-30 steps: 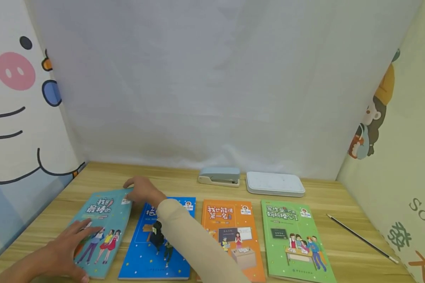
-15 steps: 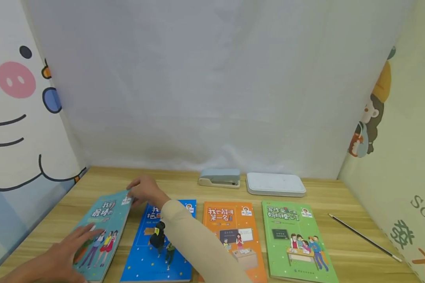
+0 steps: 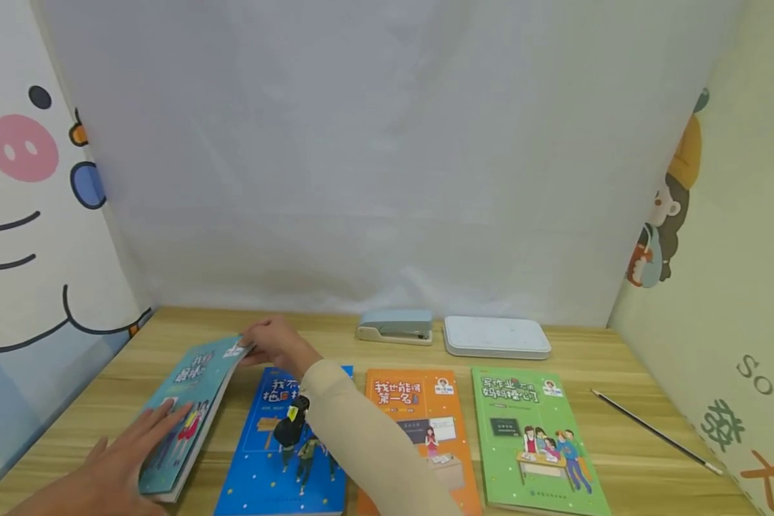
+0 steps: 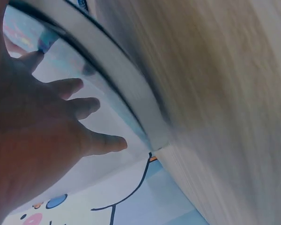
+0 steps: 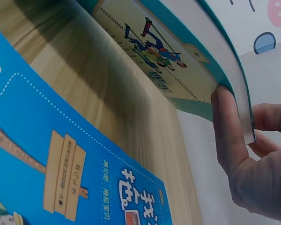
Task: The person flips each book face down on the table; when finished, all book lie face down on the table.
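Observation:
A teal paperback book (image 3: 196,380) is tilted up off the table at the left, its right edge raised. My right hand (image 3: 280,344) pinches its upper right corner, and in the right wrist view the fingers (image 5: 232,126) lie against the back cover with the thumb side on the front. My left hand (image 3: 119,459) is spread at the book's lower left, fingers straight over the front cover; whether they touch it I cannot tell. The left wrist view shows that hand (image 4: 42,112) beside the book's thick page edge (image 4: 107,61). Next to it lies a blue book (image 3: 277,451), partly under my right sleeve.
An orange book (image 3: 445,430) and a green book (image 3: 532,437) lie flat to the right, the orange one partly covered by the sleeve. A stapler (image 3: 395,327) and a white flat case (image 3: 497,337) stand at the back. A pencil (image 3: 658,432) lies far right.
The teal book has tilted up more steeply, its right edge lifting. My right hand has moved slightly right with the corner. The left hand stays by the lower left side.

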### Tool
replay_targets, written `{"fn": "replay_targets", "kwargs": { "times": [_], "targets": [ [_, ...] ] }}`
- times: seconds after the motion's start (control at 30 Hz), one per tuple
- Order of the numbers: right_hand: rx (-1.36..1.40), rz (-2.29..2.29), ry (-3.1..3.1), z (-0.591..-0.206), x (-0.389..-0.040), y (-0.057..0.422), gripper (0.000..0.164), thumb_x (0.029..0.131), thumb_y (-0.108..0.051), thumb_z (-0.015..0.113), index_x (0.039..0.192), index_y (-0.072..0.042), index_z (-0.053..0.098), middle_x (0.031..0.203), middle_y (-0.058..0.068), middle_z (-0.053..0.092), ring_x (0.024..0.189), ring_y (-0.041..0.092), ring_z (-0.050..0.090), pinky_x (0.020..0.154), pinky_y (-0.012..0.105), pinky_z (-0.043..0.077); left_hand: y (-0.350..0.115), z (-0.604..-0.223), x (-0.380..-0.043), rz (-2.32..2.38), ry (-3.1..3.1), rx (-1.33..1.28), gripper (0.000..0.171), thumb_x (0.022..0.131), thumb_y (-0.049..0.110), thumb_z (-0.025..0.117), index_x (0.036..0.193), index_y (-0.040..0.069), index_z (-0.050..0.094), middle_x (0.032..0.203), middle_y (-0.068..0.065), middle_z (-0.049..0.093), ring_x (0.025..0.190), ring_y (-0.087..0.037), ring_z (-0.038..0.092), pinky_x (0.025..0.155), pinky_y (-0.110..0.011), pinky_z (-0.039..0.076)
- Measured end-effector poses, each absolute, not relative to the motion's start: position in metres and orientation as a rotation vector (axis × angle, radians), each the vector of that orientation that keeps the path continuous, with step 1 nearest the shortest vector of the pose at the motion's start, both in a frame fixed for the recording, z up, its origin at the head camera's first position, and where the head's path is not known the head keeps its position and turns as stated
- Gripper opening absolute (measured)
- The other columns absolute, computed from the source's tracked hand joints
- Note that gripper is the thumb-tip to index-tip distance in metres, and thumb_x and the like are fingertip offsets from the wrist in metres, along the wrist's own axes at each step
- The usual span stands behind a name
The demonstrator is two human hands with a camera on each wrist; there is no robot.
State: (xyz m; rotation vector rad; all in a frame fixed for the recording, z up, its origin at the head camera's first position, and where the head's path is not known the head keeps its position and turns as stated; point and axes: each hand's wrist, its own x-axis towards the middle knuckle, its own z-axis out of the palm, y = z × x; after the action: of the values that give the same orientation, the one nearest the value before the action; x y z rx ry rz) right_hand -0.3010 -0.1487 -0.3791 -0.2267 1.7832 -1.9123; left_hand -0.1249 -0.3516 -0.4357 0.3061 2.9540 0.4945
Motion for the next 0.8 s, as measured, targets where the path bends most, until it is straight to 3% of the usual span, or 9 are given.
{"fn": "replay_targets", "kwargs": {
  "times": [0.2, 0.3, 0.47, 0.67, 0.7, 0.8],
  "targets": [
    [-0.212, -1.972, 1.736, -0.373, -0.306, -0.144, 0.022, 0.089, 0.009, 0.064, 0.111, 0.009, 0.069, 0.088, 0.021, 0.071, 0.096, 0.045, 0.072, 0.077, 0.043, 0.062, -0.339, -0.429, -0.125, 0.624, 3.023, 0.29, 0.126, 0.067, 0.054, 0.088, 0.161, 0.028, 0.009, 0.156, -0.035, 0.022, 0.131, -0.065, 0.029, 0.083, -0.091, 0.025],
    [-0.202, -2.015, 1.724, -0.37, -0.309, -0.142, 0.021, 0.088, 0.011, 0.065, 0.108, 0.01, 0.07, 0.088, 0.022, 0.072, 0.096, 0.045, 0.072, 0.077, 0.042, 0.063, -0.334, -0.422, -0.123, 0.654, 3.016, 0.245, 0.122, 0.068, 0.058, 0.085, 0.161, 0.031, 0.01, 0.157, -0.034, 0.023, 0.13, -0.065, 0.033, 0.086, -0.083, 0.037],
    [-0.191, -2.05, 1.712, -0.366, -0.313, -0.136, 0.021, 0.086, 0.011, 0.065, 0.107, 0.008, 0.071, 0.089, 0.022, 0.072, 0.094, 0.043, 0.073, 0.075, 0.042, 0.063, -0.328, -0.412, -0.115, 0.612, 3.12, 0.221, 0.113, 0.069, 0.059, 0.083, 0.16, 0.034, 0.019, 0.151, -0.031, 0.04, 0.122, -0.059, 0.05, 0.085, -0.072, 0.049],
    [-0.181, -2.076, 1.694, -0.362, -0.314, -0.128, 0.018, 0.087, 0.01, 0.066, 0.101, 0.004, 0.074, 0.088, 0.022, 0.072, 0.091, 0.043, 0.073, 0.078, 0.046, 0.062, -0.324, -0.407, -0.109, 0.626, 3.372, 0.445, 0.092, 0.073, 0.028, 0.089, 0.152, 0.027, 0.042, 0.135, -0.021, 0.062, 0.109, -0.047, 0.065, 0.077, -0.059, 0.057],
    [-0.178, -2.08, 1.692, -0.362, -0.315, -0.127, 0.017, 0.086, 0.01, 0.066, 0.1, 0.003, 0.074, 0.087, 0.022, 0.072, 0.091, 0.043, 0.073, 0.078, 0.046, 0.062, -0.324, -0.407, -0.109, 0.624, 3.414, 0.491, 0.091, 0.072, 0.022, 0.09, 0.15, 0.025, 0.045, 0.131, -0.02, 0.065, 0.104, -0.045, 0.067, 0.074, -0.054, 0.059],
    [-0.178, -2.085, 1.689, -0.361, -0.315, -0.126, 0.017, 0.086, 0.011, 0.066, 0.099, 0.004, 0.074, 0.086, 0.021, 0.071, 0.09, 0.043, 0.073, 0.08, 0.048, 0.062, -0.323, -0.404, -0.109, 0.605, 3.511, 0.604, 0.096, 0.065, 0.007, 0.091, 0.149, 0.022, 0.048, 0.122, -0.02, 0.07, 0.092, -0.022, 0.072, 0.066, -0.031, 0.06]
  ]
}}
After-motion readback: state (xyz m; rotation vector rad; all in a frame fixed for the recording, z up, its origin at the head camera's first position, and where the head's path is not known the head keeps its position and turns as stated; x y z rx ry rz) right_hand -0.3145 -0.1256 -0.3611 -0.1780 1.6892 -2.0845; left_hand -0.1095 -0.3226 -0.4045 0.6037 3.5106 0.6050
